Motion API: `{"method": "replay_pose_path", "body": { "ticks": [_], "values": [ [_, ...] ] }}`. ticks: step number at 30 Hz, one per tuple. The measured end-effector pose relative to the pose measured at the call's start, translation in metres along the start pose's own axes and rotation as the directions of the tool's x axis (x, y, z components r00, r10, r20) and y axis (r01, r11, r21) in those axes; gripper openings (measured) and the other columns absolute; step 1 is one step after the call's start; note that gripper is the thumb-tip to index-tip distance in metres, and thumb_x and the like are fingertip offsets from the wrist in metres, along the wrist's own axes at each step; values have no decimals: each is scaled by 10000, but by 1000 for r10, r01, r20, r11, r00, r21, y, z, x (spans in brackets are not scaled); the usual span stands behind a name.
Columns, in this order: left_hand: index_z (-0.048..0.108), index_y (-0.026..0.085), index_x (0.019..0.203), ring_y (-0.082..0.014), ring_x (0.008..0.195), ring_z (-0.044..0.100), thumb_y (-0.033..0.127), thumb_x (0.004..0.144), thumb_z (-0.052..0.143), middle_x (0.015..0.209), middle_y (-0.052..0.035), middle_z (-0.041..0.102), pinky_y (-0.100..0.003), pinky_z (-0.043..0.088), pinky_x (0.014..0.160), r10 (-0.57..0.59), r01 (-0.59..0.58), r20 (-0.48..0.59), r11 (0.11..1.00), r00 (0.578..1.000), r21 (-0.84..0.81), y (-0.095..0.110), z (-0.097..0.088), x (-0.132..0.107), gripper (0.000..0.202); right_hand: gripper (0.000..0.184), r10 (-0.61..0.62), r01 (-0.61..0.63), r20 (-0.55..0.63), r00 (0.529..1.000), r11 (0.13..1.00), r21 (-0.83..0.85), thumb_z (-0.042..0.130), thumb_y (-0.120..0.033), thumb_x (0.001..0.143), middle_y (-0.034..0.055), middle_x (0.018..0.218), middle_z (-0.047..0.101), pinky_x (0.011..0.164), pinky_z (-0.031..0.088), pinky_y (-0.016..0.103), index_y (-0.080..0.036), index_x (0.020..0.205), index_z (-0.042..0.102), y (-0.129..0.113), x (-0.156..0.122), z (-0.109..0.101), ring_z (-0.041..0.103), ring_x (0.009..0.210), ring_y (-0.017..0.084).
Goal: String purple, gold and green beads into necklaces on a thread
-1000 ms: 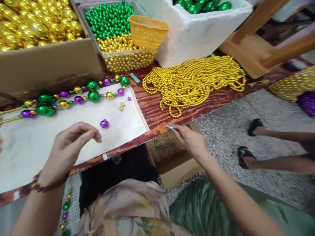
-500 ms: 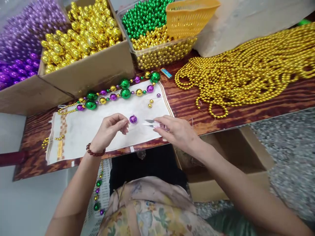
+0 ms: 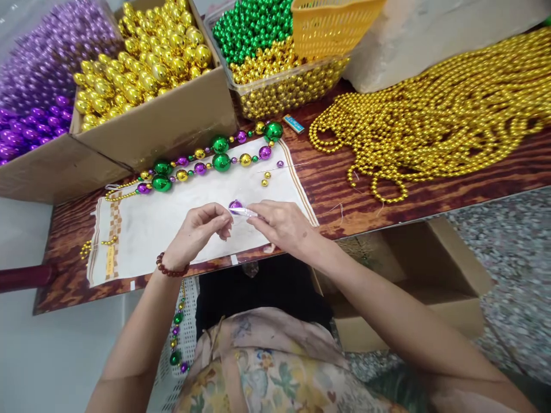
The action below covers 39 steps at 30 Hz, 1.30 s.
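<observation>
My left hand (image 3: 200,229) hovers over a white cloth (image 3: 146,229), fingers pinched together on a thin clear thread that is hard to see. My right hand (image 3: 282,226) grips small metal snips (image 3: 244,212), their tips pointing left and almost meeting the left fingertips. A purple bead (image 3: 235,204) lies just behind the tips. A strand of green, gold and purple beads (image 3: 206,160) stretches along the cloth's far edge. Two small gold beads (image 3: 266,178) lie loose near its right end.
Cardboard boxes of purple balls (image 3: 30,86) and gold balls (image 3: 142,51) stand at the back left. A clear tub (image 3: 279,94) holds green and gold beads with a yellow basket (image 3: 331,26). Gold bead strings (image 3: 430,115) pile on the right. An open carton (image 3: 413,287) sits under the table.
The view swung left from the table's right end. My right hand carried the snips in from the table edge to the left fingertips beside the purple bead.
</observation>
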<state>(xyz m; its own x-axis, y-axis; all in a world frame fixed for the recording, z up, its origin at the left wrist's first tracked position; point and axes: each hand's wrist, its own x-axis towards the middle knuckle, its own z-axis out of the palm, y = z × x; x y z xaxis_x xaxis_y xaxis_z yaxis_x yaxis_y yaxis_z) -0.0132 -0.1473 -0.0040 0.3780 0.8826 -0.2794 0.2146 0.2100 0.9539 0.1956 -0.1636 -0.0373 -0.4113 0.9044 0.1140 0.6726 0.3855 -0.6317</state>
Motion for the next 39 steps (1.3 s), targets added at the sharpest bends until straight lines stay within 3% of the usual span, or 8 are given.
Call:
{"method": "replay_pose_path", "body": {
  "ticks": [5,11,18,23,28,32,35,39],
  "values": [
    [642,141,773,-108,612,572,366,854,682,661,-18,624,-233,483,619,-45,46,43,998,998,-44,-11,0,-4,242,225,183,-179,-107,977,983,39,539,-283,961,77,971,728,727,425,268,-171,1076,697,32,-13,1,667,873,203],
    [640,143,806,-109,646,587,377,854,683,753,-23,634,-242,482,651,-76,73,-30,992,997,-106,-31,0,-12,243,344,433,-437,-59,900,892,-113,638,-346,885,64,972,730,656,387,269,-195,1195,631,90,-14,-35,661,866,230],
    [640,146,810,-110,669,584,394,866,672,769,-20,627,-241,478,671,-103,98,-41,988,994,-116,-40,10,-12,256,212,339,-304,27,941,875,-378,619,-330,912,82,1094,684,767,379,297,-192,1058,684,129,21,-48,599,1010,244],
    [647,151,819,-106,666,584,379,871,675,756,-12,629,-239,486,680,-83,70,-84,987,993,-144,-46,11,-13,235,249,306,-295,-59,950,821,-490,603,-343,934,104,1147,650,801,363,328,-180,1111,669,125,9,-46,568,1036,276],
    [654,157,827,-111,687,589,348,854,699,785,-15,639,-236,493,670,-66,7,-213,963,975,-268,-48,17,-14,198,67,239,-211,183,954,964,-162,580,-223,935,30,1001,656,702,364,254,-192,943,640,96,-32,-21,605,883,170],
    [660,154,826,-112,679,596,336,847,706,778,-19,644,-235,492,663,-57,-19,-235,951,970,-308,-46,22,-14,190,111,251,-224,182,951,962,-156,542,-217,951,46,1090,618,680,338,259,-201,1031,616,85,-43,-1,601,896,173],
    [661,152,818,-108,669,591,334,850,702,783,-21,643,-237,496,660,-52,-14,-213,955,976,-295,-43,26,-15,190,79,291,-257,203,935,950,-179,533,-208,940,50,1035,601,640,295,264,-188,940,609,88,-39,4,577,822,167],
    [663,151,807,-104,664,589,324,839,712,783,-18,636,-236,504,657,-55,-8,-191,951,980,-310,-38,31,-13,183,52,244,-257,164,956,964,62,534,-175,891,30,889,587,655,314,254,-177,844,557,98,-33,3,540,771,150]
  ]
}}
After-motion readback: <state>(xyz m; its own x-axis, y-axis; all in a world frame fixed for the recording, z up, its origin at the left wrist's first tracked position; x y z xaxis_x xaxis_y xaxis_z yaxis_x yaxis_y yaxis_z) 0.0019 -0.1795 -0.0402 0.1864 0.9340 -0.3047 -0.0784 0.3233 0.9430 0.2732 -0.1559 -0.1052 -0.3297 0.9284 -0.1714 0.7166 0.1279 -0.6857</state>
